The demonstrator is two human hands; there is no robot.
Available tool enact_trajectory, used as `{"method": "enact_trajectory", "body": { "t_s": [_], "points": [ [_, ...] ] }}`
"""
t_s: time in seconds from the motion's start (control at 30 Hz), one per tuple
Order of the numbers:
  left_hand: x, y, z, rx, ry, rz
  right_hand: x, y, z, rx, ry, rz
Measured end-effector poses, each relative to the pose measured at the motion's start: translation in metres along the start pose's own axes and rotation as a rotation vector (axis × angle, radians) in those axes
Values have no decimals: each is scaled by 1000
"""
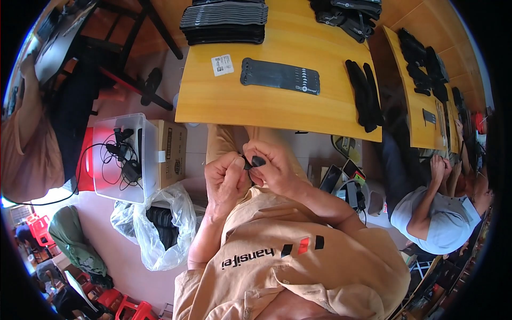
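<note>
Over my lap, just off the table's near edge, my two hands are close together with fingers curled in. A small black, soft-looking piece (258, 160) pokes out between them; its kind cannot be made out. My left hand (224, 175) pinches it from the left with thumb and fingers. Wrapped round it from the other side is my right hand (276, 169). On the yellow table (213, 104) ahead lies a flat dark grey panel (274, 76) with a row of slots at its right end. A white printed label (222, 65) lies left of it.
Stacked grey and black panels (223, 24) stand at the table's back left, with a black pile (349, 18) at back right. Long black strips (364, 96) lie by the right edge. Left of me are a clear bin of cables (120, 181), a carton (172, 149) and a plastic bag (181, 213).
</note>
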State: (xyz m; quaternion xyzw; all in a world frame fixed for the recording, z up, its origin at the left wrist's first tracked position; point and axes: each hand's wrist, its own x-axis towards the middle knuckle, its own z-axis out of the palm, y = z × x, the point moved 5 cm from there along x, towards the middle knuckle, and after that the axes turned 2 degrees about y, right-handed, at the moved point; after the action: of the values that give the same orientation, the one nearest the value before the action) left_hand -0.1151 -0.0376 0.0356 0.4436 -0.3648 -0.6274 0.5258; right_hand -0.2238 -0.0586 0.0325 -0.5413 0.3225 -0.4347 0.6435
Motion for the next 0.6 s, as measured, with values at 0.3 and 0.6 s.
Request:
{"method": "enact_trajectory", "body": {
  "t_s": [0.3, 0.6],
  "points": [
    [14, -16, 12, -212, 50, -62, 2, 20, -16, 330, 151, 195],
    [17, -20, 3, 318, 76, -17, 7, 26, -15, 393, 80, 290]
  ]
}}
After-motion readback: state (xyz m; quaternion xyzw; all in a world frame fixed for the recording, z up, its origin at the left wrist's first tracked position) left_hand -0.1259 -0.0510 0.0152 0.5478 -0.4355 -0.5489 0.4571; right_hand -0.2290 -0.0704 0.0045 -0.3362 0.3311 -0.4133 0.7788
